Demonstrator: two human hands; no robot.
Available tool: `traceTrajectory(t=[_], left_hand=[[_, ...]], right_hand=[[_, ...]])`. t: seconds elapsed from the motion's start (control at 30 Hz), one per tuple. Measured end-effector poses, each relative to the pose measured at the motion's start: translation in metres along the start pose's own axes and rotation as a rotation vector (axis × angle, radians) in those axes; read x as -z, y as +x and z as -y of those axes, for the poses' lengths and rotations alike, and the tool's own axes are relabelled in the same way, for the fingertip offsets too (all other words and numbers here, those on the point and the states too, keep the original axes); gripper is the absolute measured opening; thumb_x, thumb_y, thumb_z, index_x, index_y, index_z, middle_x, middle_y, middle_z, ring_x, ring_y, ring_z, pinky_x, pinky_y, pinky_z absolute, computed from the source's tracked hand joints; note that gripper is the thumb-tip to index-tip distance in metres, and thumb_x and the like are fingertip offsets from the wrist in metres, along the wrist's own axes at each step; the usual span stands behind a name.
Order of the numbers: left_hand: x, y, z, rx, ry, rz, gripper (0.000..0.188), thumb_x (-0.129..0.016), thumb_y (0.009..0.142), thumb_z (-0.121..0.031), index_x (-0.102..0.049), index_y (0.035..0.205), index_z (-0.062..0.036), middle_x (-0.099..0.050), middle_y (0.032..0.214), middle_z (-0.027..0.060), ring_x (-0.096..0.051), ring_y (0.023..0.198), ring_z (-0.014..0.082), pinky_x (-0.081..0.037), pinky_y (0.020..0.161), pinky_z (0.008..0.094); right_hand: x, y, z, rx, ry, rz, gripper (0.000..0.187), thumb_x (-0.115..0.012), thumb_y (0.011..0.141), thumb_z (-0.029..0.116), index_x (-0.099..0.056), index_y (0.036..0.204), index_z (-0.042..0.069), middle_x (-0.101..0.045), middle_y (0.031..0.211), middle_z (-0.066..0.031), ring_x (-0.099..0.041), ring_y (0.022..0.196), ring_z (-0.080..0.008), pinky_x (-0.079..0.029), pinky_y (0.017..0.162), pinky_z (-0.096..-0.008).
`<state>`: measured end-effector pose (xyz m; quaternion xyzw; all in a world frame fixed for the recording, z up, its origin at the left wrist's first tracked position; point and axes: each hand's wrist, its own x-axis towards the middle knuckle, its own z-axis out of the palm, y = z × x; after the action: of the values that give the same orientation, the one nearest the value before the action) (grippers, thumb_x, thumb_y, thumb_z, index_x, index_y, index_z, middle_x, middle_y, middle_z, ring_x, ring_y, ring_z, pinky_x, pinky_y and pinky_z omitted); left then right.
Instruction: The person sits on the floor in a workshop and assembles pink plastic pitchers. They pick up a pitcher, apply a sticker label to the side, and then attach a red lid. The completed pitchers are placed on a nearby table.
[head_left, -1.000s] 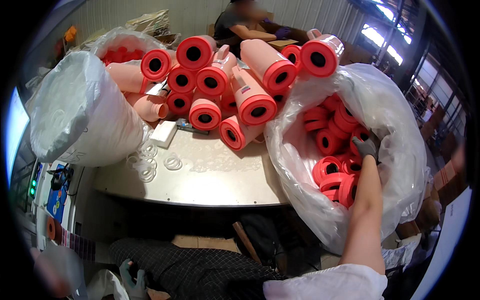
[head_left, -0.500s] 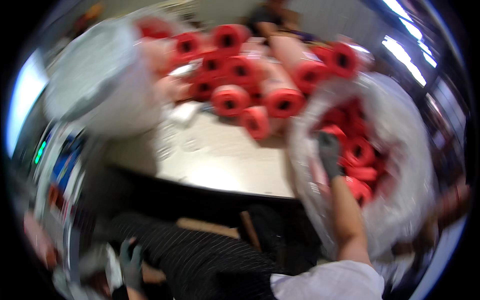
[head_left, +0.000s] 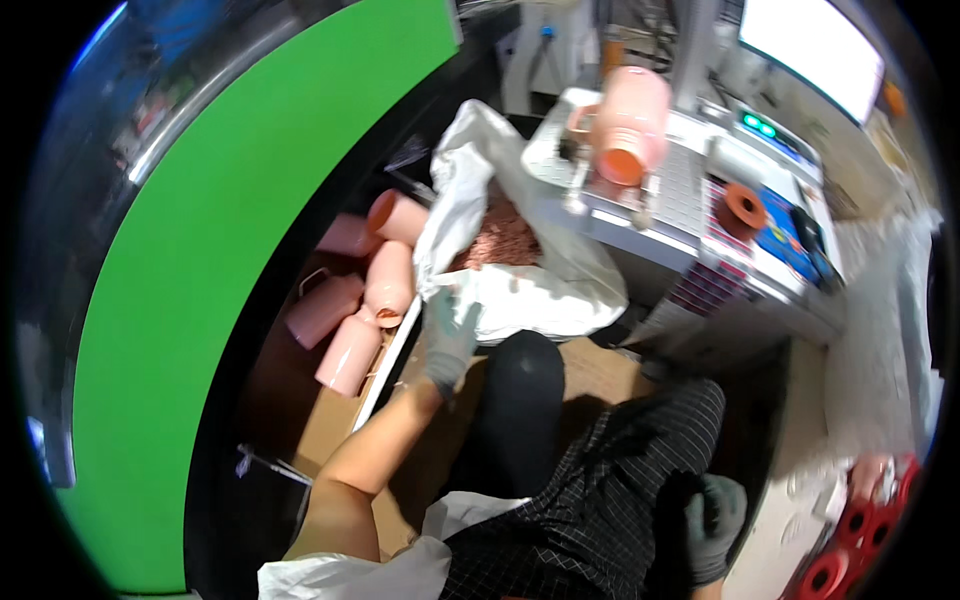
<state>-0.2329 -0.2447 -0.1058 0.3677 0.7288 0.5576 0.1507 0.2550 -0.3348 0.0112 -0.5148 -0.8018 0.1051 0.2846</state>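
Note:
My left hand wears a grey glove and reaches to the near rim of a white sack. Its fingers are spread at the sack's edge, holding nothing I can see. Pinkish-brown crumbly material shows inside the sack. Left of this hand, several glossy pink jugs lie tumbled together, some with handles. My right hand, also gloved, hangs beside my right thigh; its fingers are loosely bent with a gap by the thumb, and nothing shows in them.
A pink jug lies on a machine bed ahead, its mouth toward me. Beside it are an orange-brown ring and a control box with green digits. A curved green panel borders the left. Red-ended rolls lie at lower right.
The view has swung left, from the red-ended rolls to the sack and jugs. My right hand has left the plastic bag of rolls; my left hand has moved to the white sack.

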Motion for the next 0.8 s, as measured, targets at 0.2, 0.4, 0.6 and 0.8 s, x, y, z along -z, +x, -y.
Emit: traceTrajectory(t=[0.2, 0.4, 0.6, 0.8], left_hand=[[0.103, 0.062, 0.173, 0.637, 0.289, -0.691, 0.101, -0.088, 0.068, -0.04, -0.044, 0.146, 0.007, -0.051, 0.142, 0.0315, -0.053, 0.134, 0.0388, -0.046, 0.115, 0.0474], [0.071, 0.078, 0.199, 0.37, 0.664, -0.396, 0.096, -0.084, 0.076, -0.033, -0.038, 0.153, -0.0002, -0.042, 0.149, 0.0296, -0.047, 0.135, 0.0463, -0.039, 0.117, 0.048], [0.119, 0.057, 0.038, -0.233, 0.484, -0.512, 0.082, -0.087, 0.069, -0.021, -0.05, 0.138, 0.0009, -0.055, 0.131, 0.022, -0.054, 0.119, 0.0402, -0.041, 0.107, 0.0485], [0.142, -0.024, -0.199, -0.827, 0.344, 0.199, 0.092, -0.096, 0.06, -0.019, -0.054, 0.141, -0.0083, -0.068, 0.127, 0.0078, -0.058, 0.112, 0.0297, -0.047, 0.098, 0.0422]], right_hand=[[-0.069, 0.042, -0.003, 0.028, 0.029, 0.046, 0.022, -0.07, 0.088, 0.012, -0.07, 0.107, 0.002, -0.067, 0.099, -0.0143, -0.062, 0.091, -0.0341, -0.05, 0.083, -0.0444], [-0.098, 0.069, -0.005, -0.051, 0.015, 0.005, 0.017, -0.067, 0.091, 0.012, -0.072, 0.1, -0.001, -0.065, 0.091, -0.0144, -0.063, 0.082, -0.0309, -0.051, 0.073, -0.041], [-0.089, 0.084, 0.028, -0.064, 0.201, 0.03, 0.019, -0.067, 0.088, -0.001, -0.072, 0.106, -0.002, -0.067, 0.094, -0.0148, -0.064, 0.087, -0.0282, -0.052, 0.08, -0.0379], [-0.097, 0.124, 0.12, 0.237, 0.549, 0.086, 0.103, -0.097, 0.071, 0.023, -0.043, 0.155, 0.001, -0.047, 0.152, -0.0278, -0.051, 0.137, -0.0439, -0.043, 0.114, -0.0516]])
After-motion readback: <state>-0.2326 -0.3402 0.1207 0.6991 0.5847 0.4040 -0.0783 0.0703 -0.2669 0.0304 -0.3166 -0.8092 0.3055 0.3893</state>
